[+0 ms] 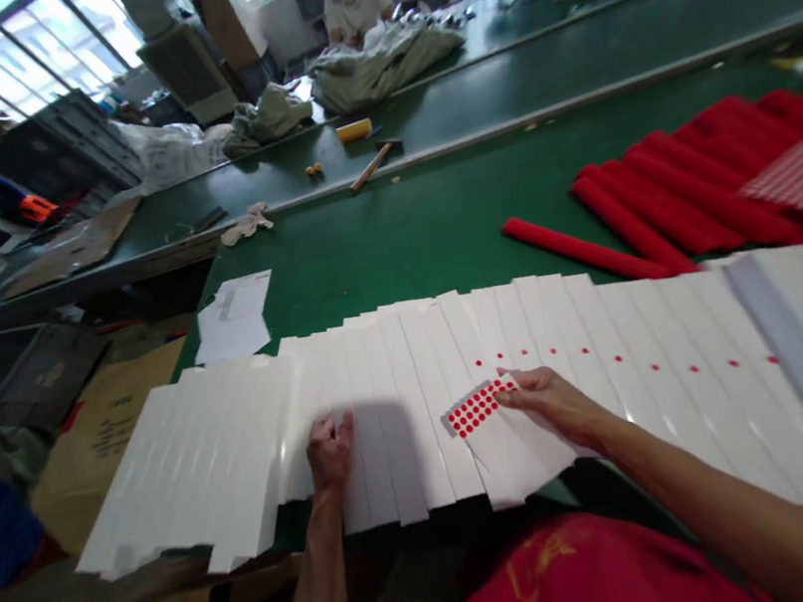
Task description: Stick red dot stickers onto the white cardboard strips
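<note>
A long row of overlapping white flat cartons [399,382] lies fanned along the near edge of the green table [421,228]. Cartons to the right each carry a small red dot. My right hand [548,402] pinches a small sheet of red dot stickers [478,404] over the cartons. My left hand [330,449] rests on the white cartons to the left, fingers curled down against them; nothing shows in it.
A pile of red rolled tubes [701,186] with a striped sheet lies at the right; one tube [582,249] lies apart. Loose papers [234,316] sit at the table's left end. Cardboard boxes [104,431] stand on the floor left. A person [355,1] works with fabric far behind.
</note>
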Demonstrator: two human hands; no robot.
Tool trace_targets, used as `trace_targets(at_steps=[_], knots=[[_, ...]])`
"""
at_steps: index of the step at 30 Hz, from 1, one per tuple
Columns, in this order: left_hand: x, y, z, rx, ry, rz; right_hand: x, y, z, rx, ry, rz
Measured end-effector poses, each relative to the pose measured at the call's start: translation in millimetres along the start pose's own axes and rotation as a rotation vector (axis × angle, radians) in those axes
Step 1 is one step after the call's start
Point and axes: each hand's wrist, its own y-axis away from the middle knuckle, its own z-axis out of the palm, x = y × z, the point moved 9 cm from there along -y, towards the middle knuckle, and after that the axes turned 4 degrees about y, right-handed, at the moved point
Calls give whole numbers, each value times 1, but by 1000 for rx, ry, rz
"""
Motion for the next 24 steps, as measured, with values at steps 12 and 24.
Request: trace_targets(at_steps=[12,24], knots=[[184,59,121,-116,157,421,34,103,-161,314,-236,115],[308,98,193,-188,90,566,58,164,-249,625,-405,55]])
